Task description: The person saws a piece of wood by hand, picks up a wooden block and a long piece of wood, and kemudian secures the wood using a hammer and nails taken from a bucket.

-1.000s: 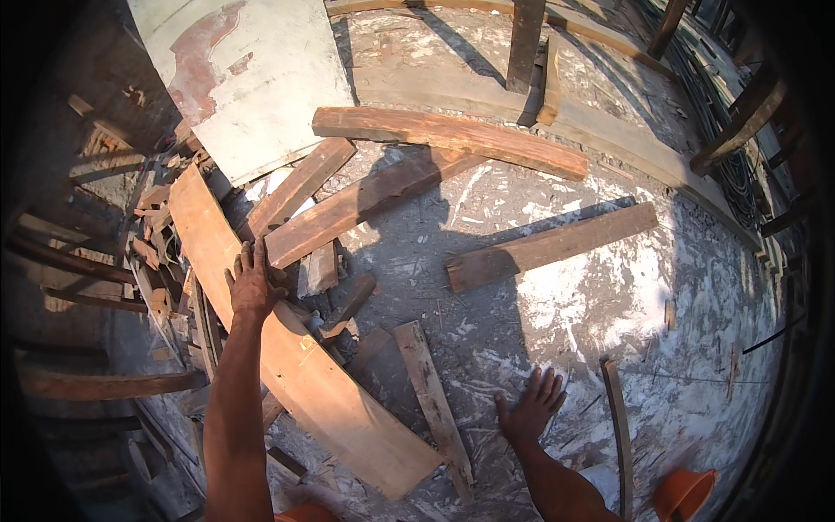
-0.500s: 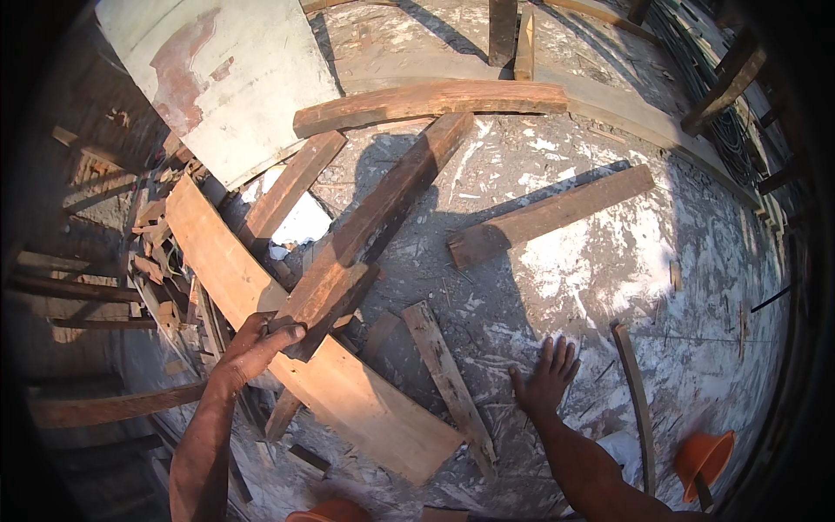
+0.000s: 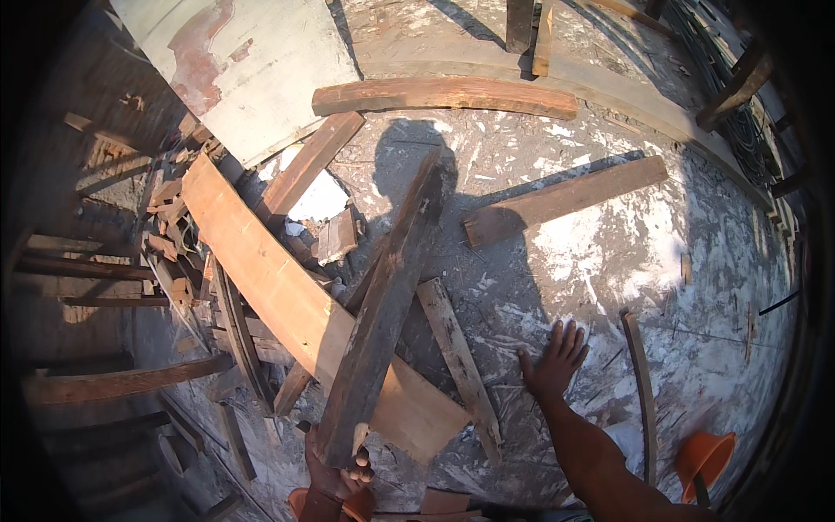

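At the bottom centre, my left hand grips the near end of a long dark wooden beam, which slants up over a pale wide plank. My right hand has its fingers spread, resting flat on or just over the dusty, white-flecked floor, right of a narrow weathered batten. A shorter dark beam lies above it.
A pale sheet lies at the top left, beside a reddish beam and scrap wood. A thin batten and orange plastic bowl are at the right. Posts and coiled cables line the upper right edge.
My left hand has taken hold of the long dark beam and drawn it toward me, off the reddish beam. My right hand shows slightly higher in the picture.
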### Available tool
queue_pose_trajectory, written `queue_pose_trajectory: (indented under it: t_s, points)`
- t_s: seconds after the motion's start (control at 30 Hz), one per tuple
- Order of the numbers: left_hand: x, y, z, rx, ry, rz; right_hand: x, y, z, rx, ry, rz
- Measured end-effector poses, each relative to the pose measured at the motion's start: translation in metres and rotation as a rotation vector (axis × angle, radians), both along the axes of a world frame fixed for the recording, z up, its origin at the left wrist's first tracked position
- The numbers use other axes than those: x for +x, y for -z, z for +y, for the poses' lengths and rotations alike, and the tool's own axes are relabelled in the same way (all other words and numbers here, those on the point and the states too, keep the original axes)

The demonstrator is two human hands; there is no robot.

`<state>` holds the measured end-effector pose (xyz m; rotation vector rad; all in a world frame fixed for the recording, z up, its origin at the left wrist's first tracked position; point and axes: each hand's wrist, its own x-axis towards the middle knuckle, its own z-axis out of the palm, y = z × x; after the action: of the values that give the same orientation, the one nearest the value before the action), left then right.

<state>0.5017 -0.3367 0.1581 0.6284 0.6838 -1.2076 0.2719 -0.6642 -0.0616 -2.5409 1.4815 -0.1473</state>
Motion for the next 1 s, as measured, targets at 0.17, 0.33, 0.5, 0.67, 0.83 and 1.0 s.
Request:
queue_pose_trajectory:
  t_s: [0.17,0.33,0.5,0.67,0.83,1.0]
  points:
    - [-0.054,-0.022,-0.009,0.356,0.288,-0.502,-0.001,-0.003,0.004,0.048,0.003,-0.001]
    - [-0.092,-0.054,0.013,0.511,0.45,-0.633,-0.007,0.007,0.008,-0.031,-0.017,-0.05]
    - [-0.195,-0.076,0.143,0.534,0.435,-0.585,-0.003,0.005,0.013,0.008,-0.024,-0.092]
    - [-0.348,-0.151,0.222,0.482,0.413,-0.801,-0.044,-0.012,-0.025,0.308,-0.087,-0.234]
    - [-0.489,-0.205,0.303,0.538,0.279,-0.803,-0.141,-0.13,0.206,1.198,-0.314,-0.713]
    - [-0.595,-0.225,0.309,0.959,0.601,-1.1,-0.238,-0.26,0.41,2.148,-0.234,-0.911]
